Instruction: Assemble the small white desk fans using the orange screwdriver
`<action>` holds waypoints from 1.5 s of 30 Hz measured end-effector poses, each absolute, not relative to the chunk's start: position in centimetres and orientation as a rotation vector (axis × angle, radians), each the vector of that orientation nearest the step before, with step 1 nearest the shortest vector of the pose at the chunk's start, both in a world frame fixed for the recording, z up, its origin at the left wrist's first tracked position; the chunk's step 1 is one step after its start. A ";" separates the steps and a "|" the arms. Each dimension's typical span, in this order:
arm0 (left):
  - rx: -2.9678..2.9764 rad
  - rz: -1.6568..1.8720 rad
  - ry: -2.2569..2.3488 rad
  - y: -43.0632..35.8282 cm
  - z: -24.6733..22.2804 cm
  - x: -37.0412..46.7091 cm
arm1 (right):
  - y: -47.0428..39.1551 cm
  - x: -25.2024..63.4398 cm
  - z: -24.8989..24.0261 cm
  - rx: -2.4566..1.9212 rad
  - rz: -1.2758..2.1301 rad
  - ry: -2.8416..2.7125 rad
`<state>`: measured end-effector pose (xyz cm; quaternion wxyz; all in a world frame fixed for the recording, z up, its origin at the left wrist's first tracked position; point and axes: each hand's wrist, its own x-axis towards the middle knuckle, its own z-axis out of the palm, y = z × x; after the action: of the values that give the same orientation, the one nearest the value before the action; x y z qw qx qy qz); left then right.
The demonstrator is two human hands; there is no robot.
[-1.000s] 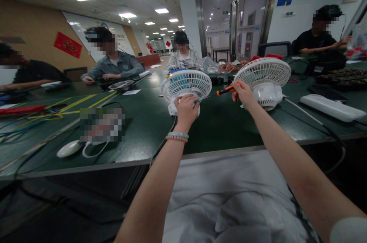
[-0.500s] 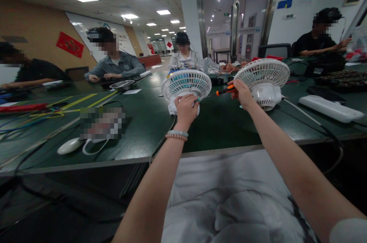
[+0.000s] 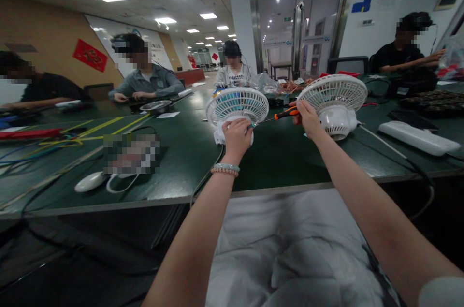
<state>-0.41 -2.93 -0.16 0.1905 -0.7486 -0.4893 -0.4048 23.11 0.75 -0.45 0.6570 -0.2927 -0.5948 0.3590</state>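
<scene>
Two white fans stand on the green table. My left hand is closed on the back of the left fan, its fingers by a small teal piece. My right hand grips a screwdriver with an orange and black handle, in front of the right fan. The screwdriver's shaft points left, its tip close to the teal piece at my left fingertips. Whether the tip touches it is too small to tell.
On the green table lie a white power strip at right, a white oval object and a blurred-out item at left, and cables. A metal bowl is farther back. Several people sit around the table.
The whole view has shifted very slightly. Both hands, the screwdriver and the fans keep the same places relative to one another.
</scene>
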 end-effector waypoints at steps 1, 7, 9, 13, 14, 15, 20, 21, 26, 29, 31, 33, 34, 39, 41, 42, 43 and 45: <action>-2.104 -1.138 -1.381 -2.9 -0.2 -0.4 | 0.7 23.1 -0.4 -0.665 0.812 -1.345; -2.104 -1.150 -1.398 -3.0 -0.1 -0.3 | 1.1 23.2 -0.8 -0.634 0.934 -1.276; -2.104 -1.152 -1.406 -3.0 -0.1 -0.2 | 1.2 23.3 -0.8 -0.659 0.917 -1.264; -2.105 -1.151 -1.415 -3.0 -0.1 -0.2 | 1.0 23.1 -0.5 -0.676 0.829 -1.281; -2.103 -1.151 -1.413 -3.0 -0.1 -0.2 | 1.0 23.1 -0.3 -0.668 0.803 -1.289; -2.101 -1.151 -1.410 -2.9 -0.1 -0.3 | 0.9 23.0 -0.2 -0.661 0.777 -1.295; -2.105 -1.148 -1.409 -2.8 -0.1 -0.3 | 0.9 22.8 0.0 -0.628 0.748 -1.297; -2.105 -1.148 -1.411 -2.8 -0.2 -0.3 | 1.0 22.8 -0.1 -0.614 0.768 -1.291; -2.091 -1.166 -1.401 -2.7 -0.2 -0.4 | 1.1 23.2 -0.2 -0.579 0.886 -1.267; -2.093 -1.158 -1.414 -2.7 -0.2 -0.4 | 1.0 23.3 -0.1 -0.607 0.871 -1.266; -2.100 -1.153 -1.411 -2.8 -0.2 -0.4 | 0.9 23.2 0.0 -0.609 0.848 -1.267; -2.105 -1.154 -1.408 -2.9 -0.1 -0.3 | 0.8 23.2 0.1 -0.615 0.816 -1.270; -2.107 -1.156 -1.411 -2.9 -0.1 -0.3 | 0.7 23.2 0.1 -0.624 0.797 -1.274; -2.100 -1.162 -1.425 -2.9 -0.1 -0.2 | 0.7 23.4 0.2 -0.688 0.677 -1.298; -2.088 -1.154 -1.427 -2.9 -0.1 -0.2 | 0.7 23.5 0.2 -0.709 0.638 -1.298; -2.085 -1.151 -1.427 -2.9 -0.1 -0.3 | 0.7 23.5 0.2 -0.713 0.629 -1.297; -2.084 -1.151 -1.424 -2.8 -0.1 -0.3 | 0.6 23.5 0.2 -0.713 0.627 -1.296; -2.084 -1.157 -1.418 -2.8 -0.2 -0.3 | 0.5 23.5 0.3 -0.709 0.637 -1.293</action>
<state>-0.29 -2.79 -0.17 0.1829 -0.7387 -0.5027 -0.4101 23.50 0.48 0.26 0.6944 -0.3174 -0.5794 0.2853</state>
